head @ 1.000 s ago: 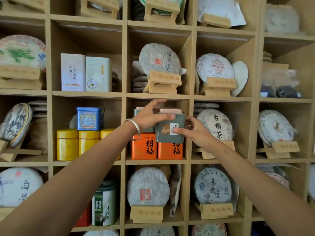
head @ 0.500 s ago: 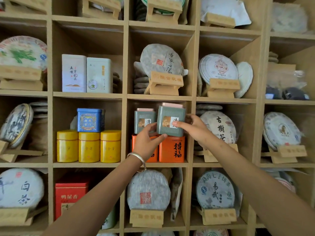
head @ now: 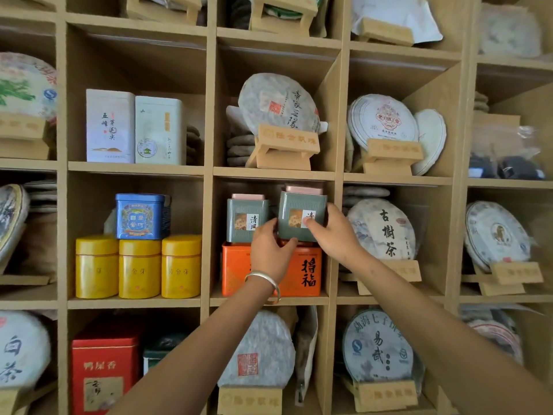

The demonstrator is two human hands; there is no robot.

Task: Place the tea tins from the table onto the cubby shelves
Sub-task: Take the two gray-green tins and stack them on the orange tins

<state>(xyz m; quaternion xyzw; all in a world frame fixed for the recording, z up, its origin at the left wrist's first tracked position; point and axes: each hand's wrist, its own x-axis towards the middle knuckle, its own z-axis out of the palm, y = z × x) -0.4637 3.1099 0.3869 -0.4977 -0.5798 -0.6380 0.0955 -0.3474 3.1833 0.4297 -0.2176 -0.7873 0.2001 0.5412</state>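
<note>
- The cubby shelves (head: 209, 172) fill the view; most cubbies already hold tea cakes, stands and tins, so progress looks well along, though the surface is out of sight and any tins left there cannot be counted.
- The middle cubby (head: 330, 235) holds two orange tins (head: 308, 271) at the bottom and a grey-green tin (head: 247, 218) stacked on the left one.
- A second grey-green tin (head: 299, 217) sits over the right orange tin, near the cubby's right wall, with little room under the shelf above.
- The right hand (head: 335, 235) grips its right side, thumb on the front.
- The left hand (head: 269, 253) pinches its lower left corner.
</note>
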